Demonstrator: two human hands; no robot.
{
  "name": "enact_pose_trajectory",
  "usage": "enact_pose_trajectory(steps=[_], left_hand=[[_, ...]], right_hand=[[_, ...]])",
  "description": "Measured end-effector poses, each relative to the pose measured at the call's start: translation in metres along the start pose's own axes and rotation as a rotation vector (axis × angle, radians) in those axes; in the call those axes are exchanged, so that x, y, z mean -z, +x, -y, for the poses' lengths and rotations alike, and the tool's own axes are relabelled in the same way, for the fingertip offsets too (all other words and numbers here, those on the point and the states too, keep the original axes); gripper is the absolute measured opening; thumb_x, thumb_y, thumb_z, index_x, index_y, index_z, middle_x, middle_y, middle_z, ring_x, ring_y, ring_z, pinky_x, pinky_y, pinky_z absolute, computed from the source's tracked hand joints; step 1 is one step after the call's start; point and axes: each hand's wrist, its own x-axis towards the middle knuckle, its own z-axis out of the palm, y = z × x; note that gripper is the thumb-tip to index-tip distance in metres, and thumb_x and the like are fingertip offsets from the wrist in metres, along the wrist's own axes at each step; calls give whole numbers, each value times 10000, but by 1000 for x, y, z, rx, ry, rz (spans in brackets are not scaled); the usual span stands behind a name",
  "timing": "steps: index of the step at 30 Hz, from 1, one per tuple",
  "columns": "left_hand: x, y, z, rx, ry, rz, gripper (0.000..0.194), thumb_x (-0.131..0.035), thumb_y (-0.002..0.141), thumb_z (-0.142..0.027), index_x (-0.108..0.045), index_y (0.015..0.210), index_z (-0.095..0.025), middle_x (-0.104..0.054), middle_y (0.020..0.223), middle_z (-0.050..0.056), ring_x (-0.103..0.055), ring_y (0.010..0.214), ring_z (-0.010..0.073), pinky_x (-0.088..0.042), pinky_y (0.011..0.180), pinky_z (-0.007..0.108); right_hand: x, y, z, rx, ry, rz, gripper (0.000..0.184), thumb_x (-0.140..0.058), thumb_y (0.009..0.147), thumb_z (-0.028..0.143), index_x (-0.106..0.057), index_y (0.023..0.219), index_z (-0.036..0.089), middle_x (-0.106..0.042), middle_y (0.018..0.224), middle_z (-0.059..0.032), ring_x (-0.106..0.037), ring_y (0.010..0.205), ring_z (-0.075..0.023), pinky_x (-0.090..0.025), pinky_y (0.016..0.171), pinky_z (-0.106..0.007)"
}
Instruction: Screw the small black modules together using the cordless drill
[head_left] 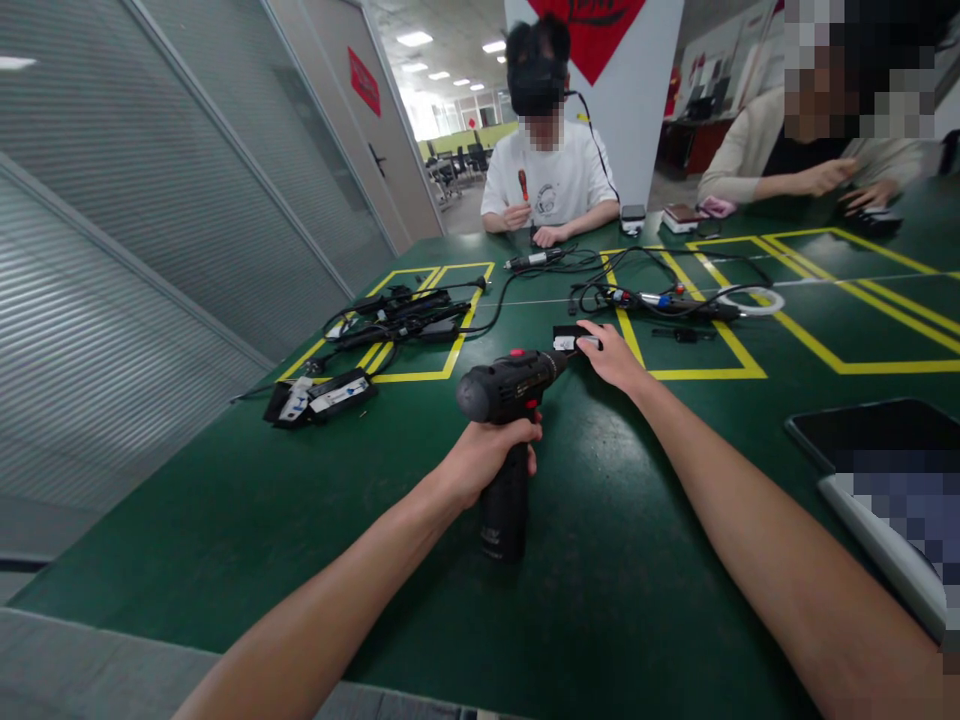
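My left hand [491,450] is wrapped round the grip of a black cordless drill [510,400] with a red switch on top, held above the green table [615,560]. The drill's nose points right and away, toward a small black block with a white label [568,338]. My right hand [611,355] rests on that block, fingers pressed on its right end, holding it down on the table. The drill's tip is hidden between the chuck and the block.
Black cables and chargers [397,320] lie in yellow-taped squares at the left, more black parts [322,398] nearer the edge. A cabled tool and white ring [750,300] sit to the right. A dark tablet [877,430] lies near right. Two people sit across the table.
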Motion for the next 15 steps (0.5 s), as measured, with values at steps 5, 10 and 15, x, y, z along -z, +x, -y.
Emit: enact_pose_trajectory(steps=[5,10,15], left_hand=[[-1,-1,-1,13,12,-1,176,-612,703,-226,-583,857,-146,-567,646,-9,-550,486,107,-390,512,238],[-1,-1,-1,9,-7,0,196,-620,705,-230,-582,877,-142,-587,724,5,-554,493,100,-392,504,235],[1,1,2,4,-5,3,224,-628,711,-236,-585,906,-134,-592,726,9,-554,491,100,-405,509,237]], right_hand=[[-1,1,-2,3,-2,-5,497,-471,898,418,-563,1354,241,-537,1234,-126,-571,1100,-281,-429,1001,-429],[-2,1,-3,14,-10,-12,505,-468,895,425,-564,1354,238,-543,1177,-120,-591,1030,-268,-445,971,-417],[-3,2,-4,12,-8,-11,501,-465,899,422,-564,1354,236,-549,1177,-116,-588,1032,-262,-444,971,-407]])
